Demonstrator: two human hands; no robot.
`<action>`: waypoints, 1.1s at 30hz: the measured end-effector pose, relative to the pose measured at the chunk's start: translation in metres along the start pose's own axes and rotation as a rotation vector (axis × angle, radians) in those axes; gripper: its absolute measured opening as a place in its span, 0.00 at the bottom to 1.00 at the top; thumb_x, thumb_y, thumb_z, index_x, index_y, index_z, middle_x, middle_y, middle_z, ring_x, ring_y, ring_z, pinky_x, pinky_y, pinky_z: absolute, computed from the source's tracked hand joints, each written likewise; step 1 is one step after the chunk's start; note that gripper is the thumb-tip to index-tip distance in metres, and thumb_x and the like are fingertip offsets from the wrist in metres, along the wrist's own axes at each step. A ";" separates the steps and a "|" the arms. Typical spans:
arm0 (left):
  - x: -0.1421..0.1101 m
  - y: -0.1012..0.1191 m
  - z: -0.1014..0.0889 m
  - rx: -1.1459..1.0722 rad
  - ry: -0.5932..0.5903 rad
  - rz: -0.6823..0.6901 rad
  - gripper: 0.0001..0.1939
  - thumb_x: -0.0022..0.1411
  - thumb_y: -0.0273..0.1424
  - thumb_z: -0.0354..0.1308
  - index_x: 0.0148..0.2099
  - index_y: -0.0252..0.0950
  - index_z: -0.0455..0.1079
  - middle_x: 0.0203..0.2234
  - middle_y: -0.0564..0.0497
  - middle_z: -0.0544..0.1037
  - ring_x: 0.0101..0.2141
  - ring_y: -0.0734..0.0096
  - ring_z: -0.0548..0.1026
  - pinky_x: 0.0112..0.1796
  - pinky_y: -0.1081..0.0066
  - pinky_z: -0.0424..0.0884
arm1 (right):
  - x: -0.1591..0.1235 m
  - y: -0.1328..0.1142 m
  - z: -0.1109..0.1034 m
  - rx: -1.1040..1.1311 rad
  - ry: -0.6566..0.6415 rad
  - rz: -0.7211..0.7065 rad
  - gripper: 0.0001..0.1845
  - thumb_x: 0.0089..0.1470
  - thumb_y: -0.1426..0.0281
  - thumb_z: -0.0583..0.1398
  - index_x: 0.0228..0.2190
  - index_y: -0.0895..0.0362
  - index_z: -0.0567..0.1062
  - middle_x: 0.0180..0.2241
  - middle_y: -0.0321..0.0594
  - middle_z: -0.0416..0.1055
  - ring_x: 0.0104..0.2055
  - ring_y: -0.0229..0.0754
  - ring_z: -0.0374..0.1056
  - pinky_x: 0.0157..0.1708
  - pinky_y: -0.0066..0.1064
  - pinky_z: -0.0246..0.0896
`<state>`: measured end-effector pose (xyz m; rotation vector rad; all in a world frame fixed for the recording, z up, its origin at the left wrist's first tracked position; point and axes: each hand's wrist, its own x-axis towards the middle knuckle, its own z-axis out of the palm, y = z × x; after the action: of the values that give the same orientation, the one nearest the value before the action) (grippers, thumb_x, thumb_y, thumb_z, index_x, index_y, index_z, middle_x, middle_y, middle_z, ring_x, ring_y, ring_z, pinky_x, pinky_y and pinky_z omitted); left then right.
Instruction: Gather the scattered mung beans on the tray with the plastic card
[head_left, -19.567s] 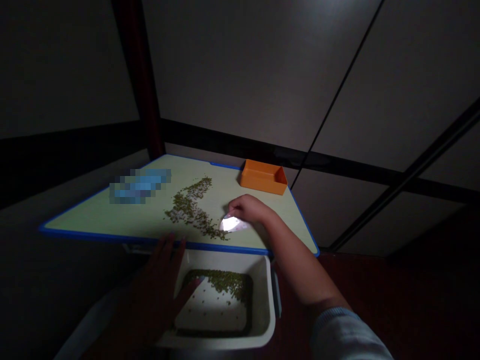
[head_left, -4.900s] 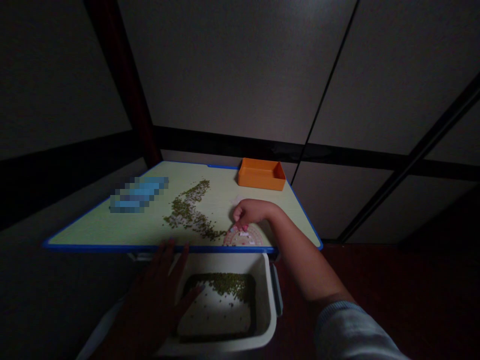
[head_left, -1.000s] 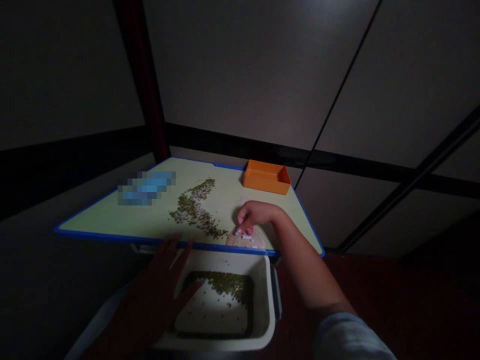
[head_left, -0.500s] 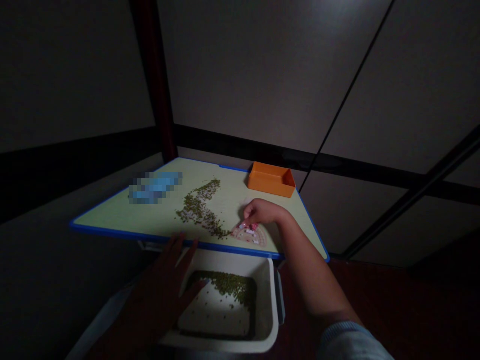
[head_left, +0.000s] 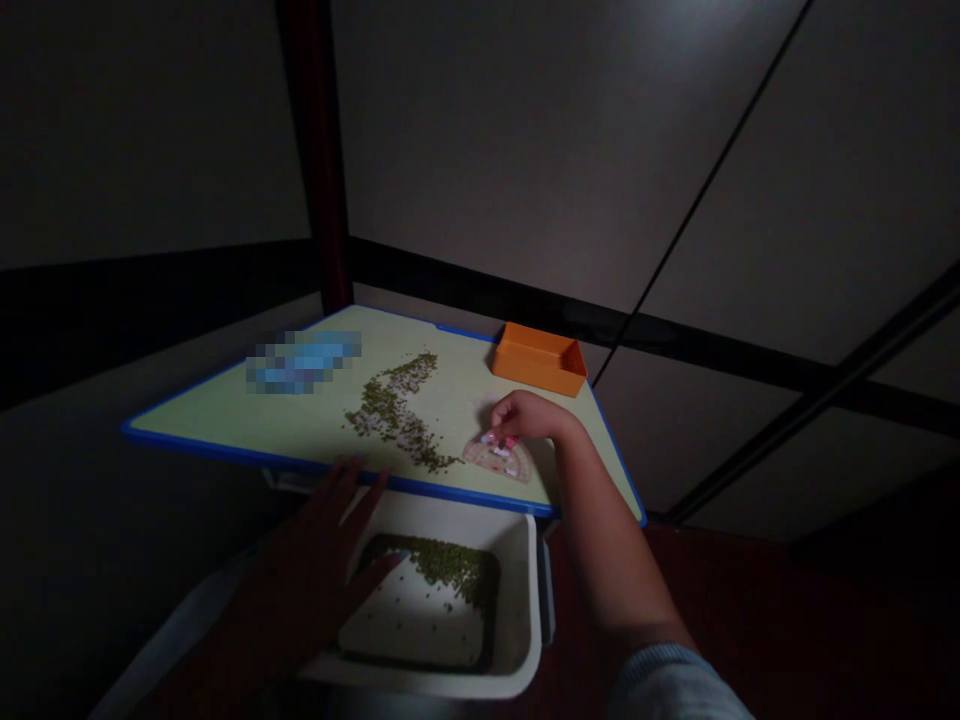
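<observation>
My right hand is closed in a pinch at the upper part of a clear half-round protractor with pink and white decoration. The protractor is at the near right of the pale tabletop, just beside the tail of a scattered band of small green beans. Spread fingers show on my left hand, which is dark and in shadow. Its fingertips reach the blue front edge of the table, and its thumb extends over a white bin that has more green beans inside.
An orange open box stands at the back right of the tabletop. A blurred-out blue item lies at the back left. Behind the table rise dark panelled walls and a dark red post. The bin sits below the table's front edge.
The whole view has shifted slightly, with the table and bin a little further left. My right hand and the protractor have barely moved, and my left hand keeps its spread pose.
</observation>
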<state>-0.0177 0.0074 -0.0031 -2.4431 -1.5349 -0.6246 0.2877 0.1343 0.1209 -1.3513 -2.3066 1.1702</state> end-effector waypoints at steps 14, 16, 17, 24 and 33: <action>0.002 0.007 -0.008 -0.033 -0.044 -0.042 0.39 0.62 0.53 0.48 0.69 0.45 0.44 0.69 0.41 0.50 0.66 0.45 0.53 0.57 0.47 0.65 | 0.013 0.001 0.013 -0.063 0.142 -0.046 0.10 0.47 0.69 0.64 0.20 0.62 0.74 0.16 0.32 0.68 0.20 0.32 0.60 0.25 0.25 0.51; 0.002 0.006 -0.008 -0.040 -0.046 -0.033 0.39 0.61 0.53 0.48 0.69 0.45 0.44 0.69 0.41 0.49 0.66 0.44 0.53 0.57 0.47 0.65 | 0.013 0.004 0.012 -0.070 0.170 -0.039 0.10 0.47 0.69 0.64 0.20 0.61 0.74 0.16 0.32 0.67 0.20 0.32 0.59 0.25 0.25 0.51; 0.002 0.005 -0.007 -0.040 -0.042 -0.032 0.39 0.61 0.53 0.49 0.69 0.44 0.45 0.69 0.41 0.50 0.66 0.43 0.53 0.57 0.47 0.65 | 0.014 0.005 0.011 -0.059 0.175 -0.043 0.10 0.47 0.68 0.64 0.20 0.61 0.74 0.16 0.32 0.67 0.20 0.32 0.59 0.25 0.25 0.51; 0.001 0.002 -0.002 0.003 -0.008 -0.010 0.40 0.60 0.54 0.49 0.69 0.44 0.46 0.68 0.39 0.52 0.66 0.44 0.54 0.57 0.48 0.65 | 0.009 0.004 0.008 -0.008 0.074 -0.054 0.09 0.45 0.68 0.64 0.20 0.61 0.74 0.16 0.32 0.68 0.20 0.32 0.61 0.26 0.25 0.54; 0.001 0.002 0.001 0.000 0.001 -0.016 0.40 0.61 0.55 0.46 0.69 0.43 0.46 0.68 0.40 0.52 0.66 0.44 0.54 0.56 0.48 0.65 | 0.008 -0.004 0.011 0.007 0.002 -0.066 0.11 0.45 0.67 0.65 0.19 0.61 0.72 0.16 0.32 0.68 0.20 0.32 0.61 0.25 0.25 0.53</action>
<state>-0.0151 0.0075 -0.0030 -2.4326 -1.5554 -0.6288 0.2752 0.1340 0.1152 -1.2633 -2.3246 1.1547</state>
